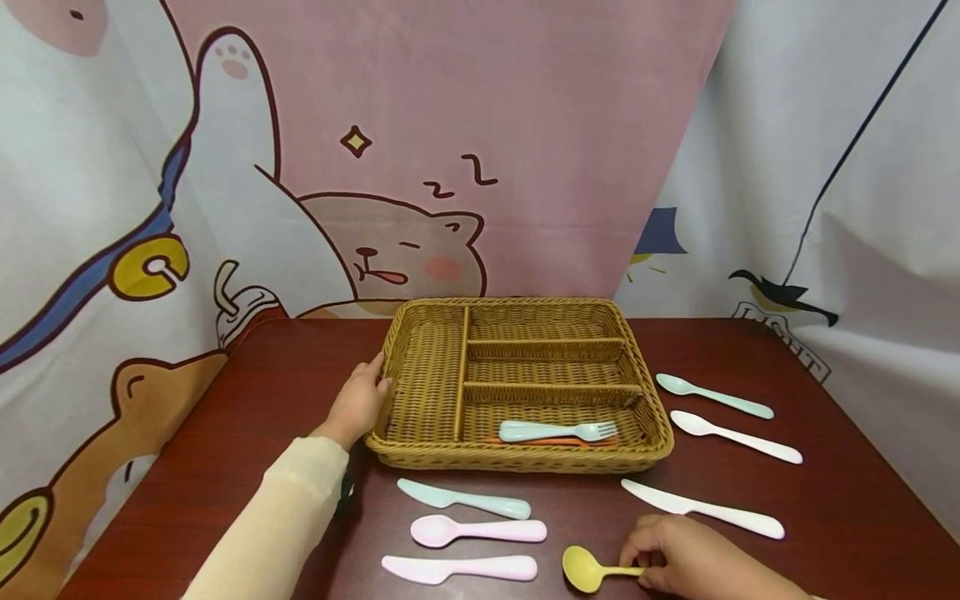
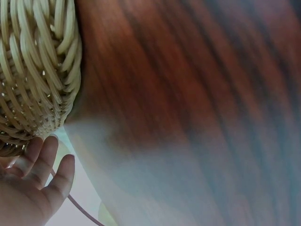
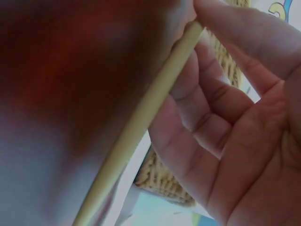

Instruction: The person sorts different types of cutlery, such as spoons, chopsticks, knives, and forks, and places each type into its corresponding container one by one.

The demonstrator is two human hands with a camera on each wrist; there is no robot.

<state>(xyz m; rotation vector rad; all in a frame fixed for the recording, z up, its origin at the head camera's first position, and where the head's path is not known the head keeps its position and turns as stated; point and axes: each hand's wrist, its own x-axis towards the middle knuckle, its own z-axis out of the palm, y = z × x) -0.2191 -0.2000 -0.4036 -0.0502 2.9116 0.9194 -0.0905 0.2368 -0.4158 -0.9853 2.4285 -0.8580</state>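
Observation:
My left hand (image 1: 360,404) holds the left rim of a divided wicker basket (image 1: 461,367), thumb over the edge. In the left wrist view its other fingers (image 2: 62,181) extend loosely beside the woven wall. Low on the right, my right hand (image 1: 678,554) pinches the handle of a yellow spoon (image 1: 583,568) between thumb and fingers; the bowl points left. The right wrist view shows the spoon's handle (image 3: 141,115) running from the fingertips across the palm side. A pink knife (image 1: 459,568) and a pink spoon (image 1: 480,531) lie left of the yellow spoon.
In the basket's front compartment a pale green fork (image 1: 558,431) lies over orange cutlery (image 1: 551,442). A pale green knife (image 1: 465,500) lies in front. A white knife (image 1: 705,507), white spoon (image 1: 735,435) and pale green spoon (image 1: 716,396) lie right. A printed curtain (image 1: 525,150) hangs behind.

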